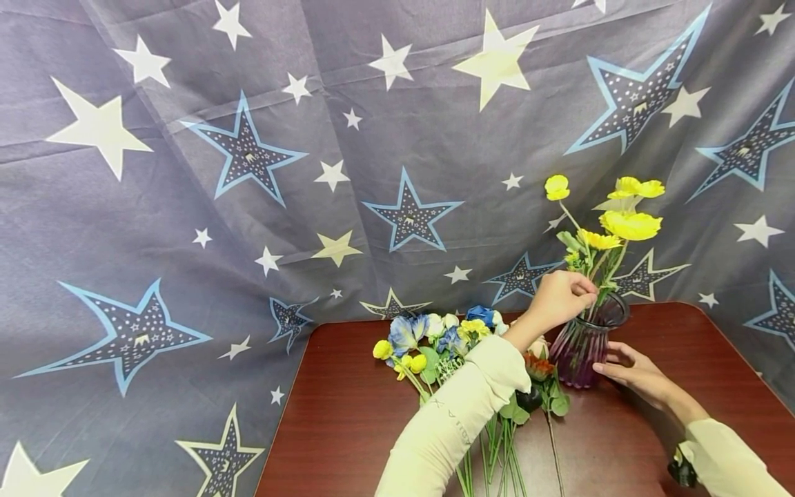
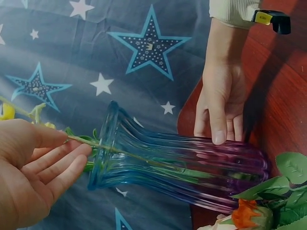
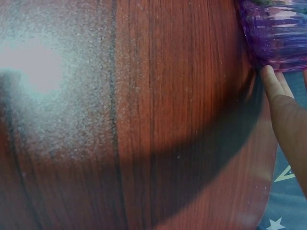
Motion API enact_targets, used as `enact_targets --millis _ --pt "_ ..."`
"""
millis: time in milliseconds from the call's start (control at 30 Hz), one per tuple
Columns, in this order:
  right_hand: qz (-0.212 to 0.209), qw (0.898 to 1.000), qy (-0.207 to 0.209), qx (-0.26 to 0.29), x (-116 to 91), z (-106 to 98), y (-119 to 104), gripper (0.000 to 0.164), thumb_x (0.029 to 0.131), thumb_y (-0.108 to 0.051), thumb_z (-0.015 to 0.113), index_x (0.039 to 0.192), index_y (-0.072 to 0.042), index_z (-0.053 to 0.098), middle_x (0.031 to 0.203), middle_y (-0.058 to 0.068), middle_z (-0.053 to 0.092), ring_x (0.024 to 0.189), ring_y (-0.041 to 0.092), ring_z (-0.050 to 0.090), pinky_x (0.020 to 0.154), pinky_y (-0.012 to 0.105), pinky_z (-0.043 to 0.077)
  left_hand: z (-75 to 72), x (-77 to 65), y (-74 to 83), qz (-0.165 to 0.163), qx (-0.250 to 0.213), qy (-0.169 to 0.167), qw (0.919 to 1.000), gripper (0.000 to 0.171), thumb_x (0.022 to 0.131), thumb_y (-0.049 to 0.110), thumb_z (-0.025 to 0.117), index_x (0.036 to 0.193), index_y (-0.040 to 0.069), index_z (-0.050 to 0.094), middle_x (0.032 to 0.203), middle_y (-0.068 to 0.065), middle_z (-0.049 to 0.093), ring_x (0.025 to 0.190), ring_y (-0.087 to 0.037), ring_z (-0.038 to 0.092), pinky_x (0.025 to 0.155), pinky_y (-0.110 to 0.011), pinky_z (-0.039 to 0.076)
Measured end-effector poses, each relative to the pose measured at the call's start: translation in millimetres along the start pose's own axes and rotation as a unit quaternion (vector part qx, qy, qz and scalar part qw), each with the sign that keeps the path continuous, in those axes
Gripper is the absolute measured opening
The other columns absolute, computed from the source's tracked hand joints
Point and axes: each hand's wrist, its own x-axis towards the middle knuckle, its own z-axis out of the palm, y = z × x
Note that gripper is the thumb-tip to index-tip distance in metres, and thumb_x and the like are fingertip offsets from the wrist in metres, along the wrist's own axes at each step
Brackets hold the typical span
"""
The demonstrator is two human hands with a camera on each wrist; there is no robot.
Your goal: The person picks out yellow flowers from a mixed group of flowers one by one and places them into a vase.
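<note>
A ribbed glass vase (image 1: 579,355), blue at its mouth and purple at its base, stands on the table holding yellow flowers (image 1: 630,226). At the vase's rim, my left hand (image 1: 557,301) pinches a thin flower stem (image 2: 125,154) between thumb and forefinger; in the left wrist view that stem runs down inside the glass. My right hand (image 1: 640,379) rests against the vase's lower side with fairly straight fingers. Its thumb touches the glass, and some fingertips are partly hidden behind it. The purple base (image 3: 276,40) shows above that hand in the right wrist view.
Loose flowers lie left of the vase, including a blue flower (image 1: 406,334), yellow ones and an orange flower (image 1: 539,366), their green stems (image 1: 506,449) pointing toward me. My left forearm crosses over them. Behind the reddish-brown table (image 1: 335,414) hangs a grey star-patterned cloth (image 1: 348,172).
</note>
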Motion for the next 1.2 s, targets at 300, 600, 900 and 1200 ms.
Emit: enact_targets --millis 300,600,900,1200 --pt "0.002 1.000 0.004 -0.006 0.6 0.3 2.4 0.035 0.099 -0.012 0.066 0.125 -0.031 0.051 0.111 -0.019 0.063 0.101 -0.001 0.066 0.085 0.022 0.057 3.4 -5.4 1.8 -0.018 0.010 0.009 0.9998 0.011 0.095 0.025 0.072 0.097 0.020 0.082 0.088 0.011 0.079 0.065 0.012 0.058 0.059 -0.003 0.042" --pt "0.001 1.000 0.002 -0.012 0.2 -0.2 2.6 0.035 0.100 -0.013 0.065 0.127 -0.029 0.050 0.112 -0.018 0.062 0.101 -0.001 0.066 0.086 0.023 0.057 6.4 -6.5 1.4 -0.016 0.024 0.014 0.9995 0.013 0.095 0.028 0.072 0.098 0.022 0.083 0.087 0.013 0.078 0.064 0.012 0.056 0.058 -0.004 0.042" --pt "0.004 1.000 0.006 -0.020 1.0 -0.1 3.9 0.035 0.099 -0.015 0.066 0.127 -0.029 0.050 0.113 -0.017 0.060 0.102 -0.001 0.065 0.087 0.024 0.057 6.6 -7.6 0.1 -0.016 0.008 0.013 0.9997 0.016 0.097 0.032 0.070 0.096 0.021 0.083 0.083 0.012 0.077 0.058 0.011 0.053 0.055 -0.005 0.043" --pt "0.005 0.999 0.017 -0.037 2.0 0.9 1.8 0.041 0.098 -0.016 0.068 0.134 -0.015 0.048 0.119 -0.006 0.058 0.101 -0.003 0.063 0.086 0.025 0.057 6.1 -6.6 0.5 -0.013 0.022 0.024 0.9994 0.013 0.094 0.025 0.070 0.093 0.022 0.083 0.085 0.014 0.077 0.060 0.012 0.052 0.058 -0.003 0.041"
